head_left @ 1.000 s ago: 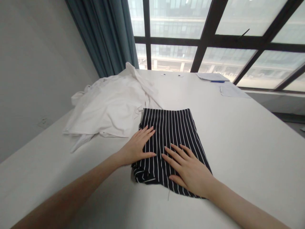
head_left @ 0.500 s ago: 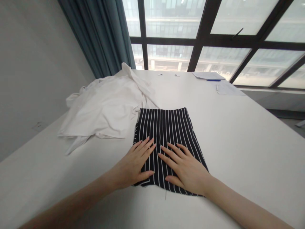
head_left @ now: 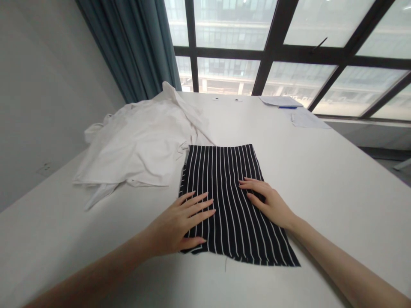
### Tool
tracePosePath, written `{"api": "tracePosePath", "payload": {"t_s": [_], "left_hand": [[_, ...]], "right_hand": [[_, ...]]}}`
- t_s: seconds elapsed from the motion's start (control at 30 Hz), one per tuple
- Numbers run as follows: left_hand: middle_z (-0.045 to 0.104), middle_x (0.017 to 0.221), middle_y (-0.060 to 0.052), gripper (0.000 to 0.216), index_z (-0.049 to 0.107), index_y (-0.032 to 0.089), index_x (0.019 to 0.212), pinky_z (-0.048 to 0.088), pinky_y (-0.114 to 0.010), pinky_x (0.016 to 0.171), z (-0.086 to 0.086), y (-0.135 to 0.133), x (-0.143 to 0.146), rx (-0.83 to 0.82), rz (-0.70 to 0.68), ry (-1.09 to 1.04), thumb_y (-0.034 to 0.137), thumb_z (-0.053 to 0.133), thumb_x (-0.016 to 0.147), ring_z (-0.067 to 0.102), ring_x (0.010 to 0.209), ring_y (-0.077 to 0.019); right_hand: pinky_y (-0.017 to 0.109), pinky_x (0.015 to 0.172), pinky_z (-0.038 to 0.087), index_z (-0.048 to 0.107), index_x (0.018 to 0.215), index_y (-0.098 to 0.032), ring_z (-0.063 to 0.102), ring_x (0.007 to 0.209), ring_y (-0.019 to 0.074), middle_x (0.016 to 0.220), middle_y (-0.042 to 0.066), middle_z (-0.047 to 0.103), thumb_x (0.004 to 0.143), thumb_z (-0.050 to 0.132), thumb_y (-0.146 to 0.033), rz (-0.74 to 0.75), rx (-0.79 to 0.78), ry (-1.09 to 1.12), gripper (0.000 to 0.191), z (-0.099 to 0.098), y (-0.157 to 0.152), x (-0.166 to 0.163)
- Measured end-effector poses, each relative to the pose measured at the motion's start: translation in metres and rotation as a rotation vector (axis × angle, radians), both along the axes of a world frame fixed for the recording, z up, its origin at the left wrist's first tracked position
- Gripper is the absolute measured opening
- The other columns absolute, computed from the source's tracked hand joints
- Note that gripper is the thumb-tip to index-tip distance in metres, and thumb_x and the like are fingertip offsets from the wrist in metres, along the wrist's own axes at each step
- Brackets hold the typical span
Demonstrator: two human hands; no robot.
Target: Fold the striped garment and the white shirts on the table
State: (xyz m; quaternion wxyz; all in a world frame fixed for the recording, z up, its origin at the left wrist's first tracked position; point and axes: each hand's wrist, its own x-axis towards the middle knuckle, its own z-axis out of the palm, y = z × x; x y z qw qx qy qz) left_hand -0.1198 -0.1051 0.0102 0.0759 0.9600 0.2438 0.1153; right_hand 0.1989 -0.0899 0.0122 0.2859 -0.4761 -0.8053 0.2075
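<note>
A piece of black fabric with white stripes (head_left: 221, 179) lies flat on the white table (head_left: 321, 184). Its near edge is a little wavy, and a loose thread hangs from it. On the lower left of the cloth rests my left hand (head_left: 183, 222), palm down with the fingers spread. My right hand (head_left: 269, 201) touches the right side of the fabric, higher up, its fingers stretched out and pointing left. Neither hand grips anything.
Crumpled white cloth (head_left: 141, 141) lies to the left, close to the striped fabric's upper left corner. Papers (head_left: 279, 101) and a blue pen (head_left: 288, 107) are at the far right edge. Behind the table are windows and a blue curtain (head_left: 135, 47).
My right hand has moved up and to the right across the fabric, uncovering its lower right corner. My left hand has shifted slightly downward, its fingers now pointing more to the right.
</note>
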Motion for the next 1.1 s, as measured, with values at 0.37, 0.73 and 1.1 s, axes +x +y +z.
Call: {"api": "tracePosePath", "payload": {"t_s": [0.37, 0.73, 1.1], "left_hand": [[0.069, 0.121, -0.004, 0.015, 0.064, 0.020, 0.107, 0.042, -0.040, 0.109, 0.005, 0.001, 0.001, 0.011, -0.090, -0.204, 0.021, 0.056, 0.094, 0.056, 0.126, -0.0208], [0.070, 0.085, -0.003, 0.020, 0.061, 0.018, 0.086, 0.051, -0.030, 0.085, 0.010, 0.001, 0.007, 0.020, -0.038, -0.319, 0.022, 0.046, 0.100, 0.062, 0.086, -0.0155], [0.064, 0.071, -0.002, 0.020, 0.062, 0.017, 0.090, 0.044, -0.027, 0.063, 0.012, -0.005, 0.008, -0.007, 0.099, -0.367, 0.020, 0.044, 0.098, 0.054, 0.065, -0.0147]], "right_hand": [[0.055, 0.110, 0.037, 0.066, 0.112, -0.028, 0.049, 0.132, 0.0229, 0.131, 0.000, 0.064, 0.095, 0.048, -0.024, 0.037, -0.001, -0.036, 0.025, -0.006, 0.001, 0.001], [0.053, 0.108, 0.039, 0.066, 0.110, -0.028, 0.052, 0.128, 0.0215, 0.128, 0.000, 0.066, 0.094, 0.049, -0.021, 0.035, 0.018, -0.012, 0.024, -0.008, 0.002, 0.001], [0.055, 0.108, 0.039, 0.066, 0.109, -0.027, 0.052, 0.128, 0.0225, 0.127, 0.001, 0.066, 0.095, 0.047, -0.021, 0.037, 0.008, -0.003, 0.024, -0.008, 0.003, 0.001]]}}
